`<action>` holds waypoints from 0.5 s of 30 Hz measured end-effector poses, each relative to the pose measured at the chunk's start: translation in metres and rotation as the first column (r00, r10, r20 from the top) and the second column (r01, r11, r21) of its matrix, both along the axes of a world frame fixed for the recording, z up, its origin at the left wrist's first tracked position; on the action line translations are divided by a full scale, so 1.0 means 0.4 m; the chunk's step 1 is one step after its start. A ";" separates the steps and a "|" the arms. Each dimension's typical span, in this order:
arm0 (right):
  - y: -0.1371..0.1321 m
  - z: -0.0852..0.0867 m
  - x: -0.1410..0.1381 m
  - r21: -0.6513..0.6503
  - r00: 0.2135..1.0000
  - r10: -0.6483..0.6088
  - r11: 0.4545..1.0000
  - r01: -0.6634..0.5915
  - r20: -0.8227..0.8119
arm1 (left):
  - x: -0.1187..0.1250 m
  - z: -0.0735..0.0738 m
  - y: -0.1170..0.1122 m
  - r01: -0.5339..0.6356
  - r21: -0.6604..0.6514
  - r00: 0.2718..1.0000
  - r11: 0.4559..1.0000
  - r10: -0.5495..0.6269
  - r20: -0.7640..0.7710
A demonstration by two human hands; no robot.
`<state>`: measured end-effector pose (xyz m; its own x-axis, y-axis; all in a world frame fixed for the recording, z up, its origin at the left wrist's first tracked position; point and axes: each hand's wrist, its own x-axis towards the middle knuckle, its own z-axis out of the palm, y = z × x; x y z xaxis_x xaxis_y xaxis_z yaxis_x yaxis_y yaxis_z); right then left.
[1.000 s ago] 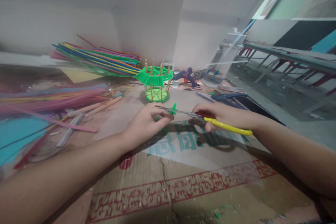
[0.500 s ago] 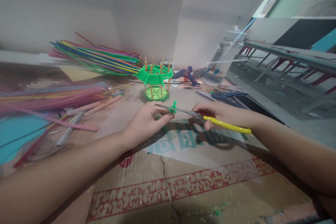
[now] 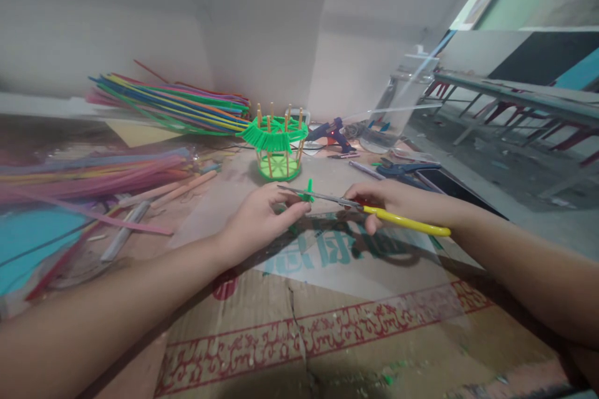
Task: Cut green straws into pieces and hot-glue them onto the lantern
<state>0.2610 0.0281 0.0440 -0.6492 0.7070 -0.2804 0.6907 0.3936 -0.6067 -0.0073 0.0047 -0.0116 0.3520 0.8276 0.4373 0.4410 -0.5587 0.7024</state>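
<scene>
Between the thumb and fingers of my left hand (image 3: 264,215) is a short piece of green pipe cleaner (image 3: 310,189), its tip pointing up. My right hand (image 3: 381,199) grips scissors (image 3: 397,222) with yellow handles. Their blades reach left across the green piece, close to my left fingertips; whether they touch it I cannot tell. Beyond my hands stands a small round structure (image 3: 279,165) with a green base, upright wooden sticks and a ring of green fringe around its upper part.
Bundles of coloured pipe cleaners (image 3: 173,103) lie at the back left, with pink strips (image 3: 107,177) nearer. A blue glue gun (image 3: 336,132) rests behind the structure. Dark blue pliers (image 3: 407,169) and a phone (image 3: 461,193) lie right. Cardboard (image 3: 262,336) covers the table.
Almost nothing differs. The scissors and both hands have shifted very slightly, with the green piece still at the blades.
</scene>
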 end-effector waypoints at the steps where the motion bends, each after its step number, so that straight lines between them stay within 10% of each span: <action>1: 0.001 0.000 0.002 -0.012 1.000 -0.004 1.000 0.004 0.007 | 0.000 0.001 -0.001 0.005 -0.020 1.000 1.000 -0.005 -0.003; 15: 0.039 -0.028 0.040 0.268 0.981 0.021 0.961 -0.073 0.194 | -0.006 0.006 -0.001 -0.036 -0.021 0.988 0.999 0.032 -0.151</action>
<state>0.2770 0.0436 0.0327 -0.6380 0.7434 -0.2007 0.7581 0.5607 -0.3331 -0.0096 0.0042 -0.0094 0.3840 0.8495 0.3618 0.5610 -0.5258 0.6394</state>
